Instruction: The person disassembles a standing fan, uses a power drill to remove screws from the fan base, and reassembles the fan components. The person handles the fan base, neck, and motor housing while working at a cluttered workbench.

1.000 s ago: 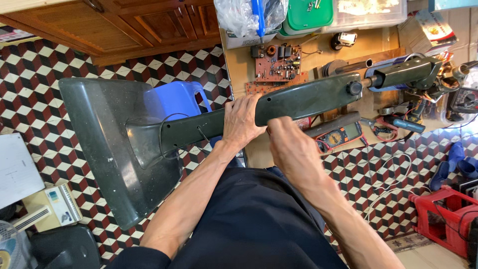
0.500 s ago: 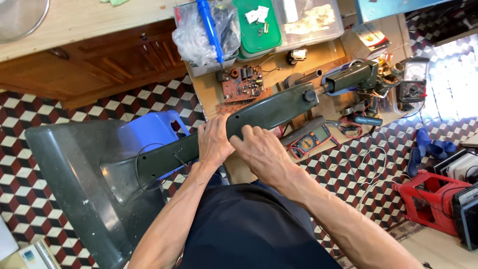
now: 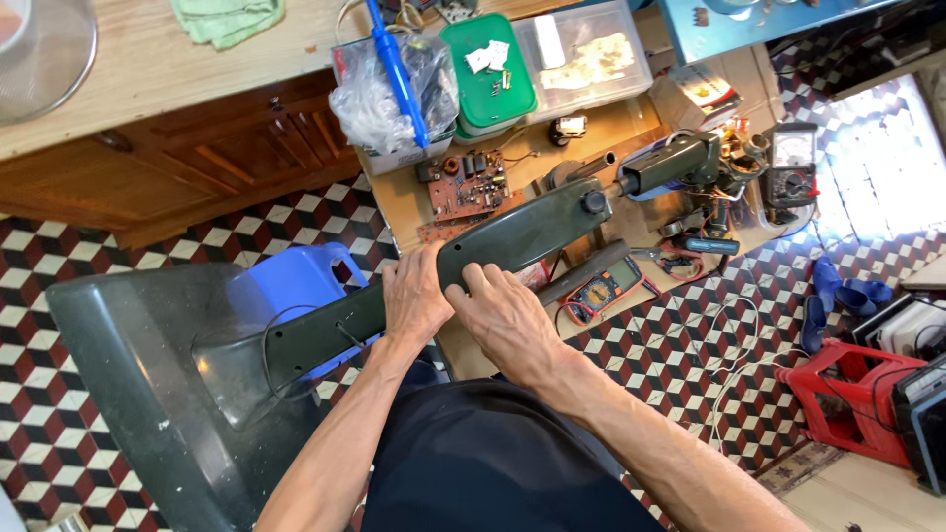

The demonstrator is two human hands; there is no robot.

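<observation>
A dark green fan stand lies across my lap, its long column (image 3: 512, 236) running from a wide flat base (image 3: 128, 394) at the lower left up to a motor neck (image 3: 680, 163) at the upper right. My left hand (image 3: 414, 296) wraps around the middle of the column. My right hand (image 3: 503, 315) rests right beside it, fingers pressed on the same stretch of column. A thin black cord (image 3: 276, 335) loops over the base end.
A low wooden bench (image 3: 434, 217) holds a brown circuit board (image 3: 465, 184), an orange multimeter (image 3: 601, 291), an analogue meter (image 3: 791, 163) and hand tools. Plastic boxes (image 3: 537, 64) sit behind. A blue stool (image 3: 286, 286) is under the column; a red stool (image 3: 847, 404) stands right.
The view has tilted and shifted, so the stand sits lower and further right in frame. Both hands keep their place on the column, the right one pressed closer to the left.
</observation>
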